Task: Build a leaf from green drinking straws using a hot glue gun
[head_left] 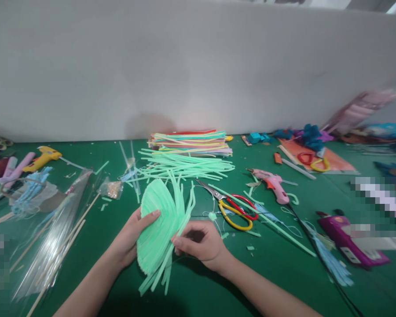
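Note:
My left hand (135,231) grips a mint-green fan of pipe cleaners (155,229), thumb on its front face. The fan's left side is packed tight with a rounded edge, while loose stems (181,200) splay out along its right side, top and bottom. My right hand (199,244) pinches at the fan's right edge, thumb against fingertips; a thin thread or wire seems to trail there, too fine to make out. Just beyond my right hand lie scissors (232,204) with red and yellow handles. A pile of loose mint-green pipe cleaners (188,165) lies behind the fan.
Multicoloured pipe cleaners (191,143) are stacked against the grey partition (198,66). A pink glue gun (272,182) and a purple tool (350,242) lie to the right. At left are a yellow glue gun (46,157), clear plastic sleeves (57,237) and wooden sticks (66,251).

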`<action>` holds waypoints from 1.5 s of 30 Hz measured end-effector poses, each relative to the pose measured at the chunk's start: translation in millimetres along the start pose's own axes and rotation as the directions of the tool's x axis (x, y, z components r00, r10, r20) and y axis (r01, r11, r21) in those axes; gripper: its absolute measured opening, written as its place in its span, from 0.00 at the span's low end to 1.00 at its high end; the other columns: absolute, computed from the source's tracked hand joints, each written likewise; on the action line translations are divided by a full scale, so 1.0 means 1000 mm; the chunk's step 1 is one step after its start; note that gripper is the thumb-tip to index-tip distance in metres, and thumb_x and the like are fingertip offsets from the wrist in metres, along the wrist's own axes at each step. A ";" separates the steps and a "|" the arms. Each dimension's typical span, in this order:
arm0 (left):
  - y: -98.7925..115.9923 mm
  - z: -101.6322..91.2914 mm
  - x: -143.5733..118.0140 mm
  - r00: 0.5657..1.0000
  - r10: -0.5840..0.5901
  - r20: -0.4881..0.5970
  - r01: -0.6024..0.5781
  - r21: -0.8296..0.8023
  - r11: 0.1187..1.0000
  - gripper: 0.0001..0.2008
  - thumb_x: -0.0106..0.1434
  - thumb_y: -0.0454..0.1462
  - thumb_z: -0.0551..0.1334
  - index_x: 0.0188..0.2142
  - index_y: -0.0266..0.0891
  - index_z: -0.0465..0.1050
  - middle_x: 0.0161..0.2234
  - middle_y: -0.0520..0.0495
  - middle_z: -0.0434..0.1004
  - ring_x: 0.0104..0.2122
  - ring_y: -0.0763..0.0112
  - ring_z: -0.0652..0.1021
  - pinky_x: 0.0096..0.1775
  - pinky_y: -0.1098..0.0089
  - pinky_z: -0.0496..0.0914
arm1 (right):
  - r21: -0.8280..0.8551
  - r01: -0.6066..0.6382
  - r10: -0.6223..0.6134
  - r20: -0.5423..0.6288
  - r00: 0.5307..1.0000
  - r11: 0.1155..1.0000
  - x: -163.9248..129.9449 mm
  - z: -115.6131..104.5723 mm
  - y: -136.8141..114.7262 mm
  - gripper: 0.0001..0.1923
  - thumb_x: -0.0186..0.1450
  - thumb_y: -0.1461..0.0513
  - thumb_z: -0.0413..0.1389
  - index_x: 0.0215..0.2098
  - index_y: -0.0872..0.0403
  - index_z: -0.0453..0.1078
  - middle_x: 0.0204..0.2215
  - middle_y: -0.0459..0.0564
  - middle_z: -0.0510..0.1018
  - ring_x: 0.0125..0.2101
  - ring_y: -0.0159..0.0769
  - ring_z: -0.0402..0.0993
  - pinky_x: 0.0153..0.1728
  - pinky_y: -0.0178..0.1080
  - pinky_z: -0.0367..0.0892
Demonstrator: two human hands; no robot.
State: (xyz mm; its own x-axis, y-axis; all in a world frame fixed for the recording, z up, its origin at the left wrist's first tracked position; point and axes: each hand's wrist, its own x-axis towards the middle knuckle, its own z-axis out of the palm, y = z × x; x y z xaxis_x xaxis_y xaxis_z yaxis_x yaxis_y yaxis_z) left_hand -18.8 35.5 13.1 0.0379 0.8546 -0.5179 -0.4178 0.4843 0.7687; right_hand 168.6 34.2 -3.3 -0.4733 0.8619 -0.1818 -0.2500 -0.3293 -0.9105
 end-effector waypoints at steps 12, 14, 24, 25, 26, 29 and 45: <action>0.001 0.000 0.000 0.999 -0.016 0.031 0.016 -0.007 1.000 0.16 0.54 0.37 0.72 0.42 0.35 0.75 0.37 0.39 0.84 0.35 0.55 0.84 0.39 0.62 0.79 | -0.311 0.152 -0.128 0.097 0.987 0.938 -0.006 -0.011 -0.011 0.12 0.57 0.55 0.63 0.28 0.55 0.72 0.21 0.46 0.76 0.22 0.29 0.70 0.27 0.33 0.67; 0.002 0.000 0.000 1.000 -0.015 0.027 0.016 -0.012 1.000 0.16 0.55 0.37 0.72 0.42 0.35 0.75 0.37 0.39 0.84 0.35 0.55 0.84 0.39 0.62 0.79 | -0.387 0.156 -0.122 0.113 0.986 0.909 -0.007 -0.015 -0.014 0.11 0.58 0.55 0.62 0.27 0.55 0.72 0.20 0.46 0.75 0.22 0.29 0.69 0.26 0.33 0.66; 0.010 -0.007 -0.001 0.999 -0.002 -0.043 0.001 -0.035 0.999 0.16 0.57 0.34 0.68 0.45 0.34 0.72 0.34 0.39 0.84 0.30 0.56 0.84 0.36 0.60 0.80 | -0.527 0.086 0.008 0.173 0.985 0.846 -0.006 -0.027 -0.018 0.05 0.55 0.64 0.60 0.26 0.54 0.66 0.23 0.44 0.76 0.22 0.27 0.67 0.25 0.30 0.63; 0.011 -0.007 -0.001 0.999 0.002 -0.054 -0.004 -0.038 0.999 0.15 0.58 0.34 0.68 0.45 0.34 0.72 0.33 0.40 0.84 0.30 0.56 0.84 0.35 0.60 0.80 | -0.532 0.086 0.015 0.182 0.983 0.842 -0.006 -0.027 -0.018 0.05 0.55 0.65 0.59 0.27 0.54 0.66 0.24 0.44 0.77 0.23 0.27 0.67 0.25 0.30 0.62; 0.012 -0.007 -0.001 0.998 0.008 -0.066 -0.011 -0.040 0.999 0.14 0.58 0.33 0.67 0.45 0.34 0.72 0.33 0.40 0.84 0.29 0.57 0.84 0.35 0.61 0.80 | -0.533 0.082 0.024 0.189 0.982 0.842 -0.007 -0.027 -0.019 0.05 0.56 0.65 0.60 0.28 0.54 0.66 0.25 0.45 0.77 0.24 0.27 0.67 0.25 0.30 0.62; 0.015 -0.006 -0.003 0.995 0.033 -0.096 -0.037 -0.041 0.999 0.14 0.58 0.33 0.67 0.45 0.34 0.73 0.32 0.41 0.84 0.29 0.58 0.84 0.34 0.62 0.80 | -0.500 0.071 0.075 0.266 0.961 0.863 -0.010 -0.027 -0.022 0.10 0.57 0.59 0.64 0.33 0.55 0.71 0.29 0.46 0.79 0.27 0.28 0.70 0.29 0.31 0.65; 0.003 0.005 -0.004 0.972 0.156 -0.179 -0.162 -0.022 0.987 0.16 0.52 0.38 0.73 0.38 0.36 0.74 0.27 0.48 0.82 0.24 0.64 0.81 0.26 0.70 0.76 | -0.220 0.062 -0.008 0.240 0.971 0.973 -0.025 0.018 0.009 0.27 0.63 0.48 0.60 0.54 0.55 0.69 0.43 0.54 0.79 0.41 0.40 0.75 0.45 0.40 0.69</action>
State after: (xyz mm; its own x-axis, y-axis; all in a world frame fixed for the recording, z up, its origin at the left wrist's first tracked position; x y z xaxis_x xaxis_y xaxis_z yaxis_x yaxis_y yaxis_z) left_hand -15.9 34.8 19.4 -0.1904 0.8722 -0.4506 -0.4387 0.3350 0.8338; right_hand 163.0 2.4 -0.6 -0.6605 0.7466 -0.0799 -0.0870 -0.1818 -0.9795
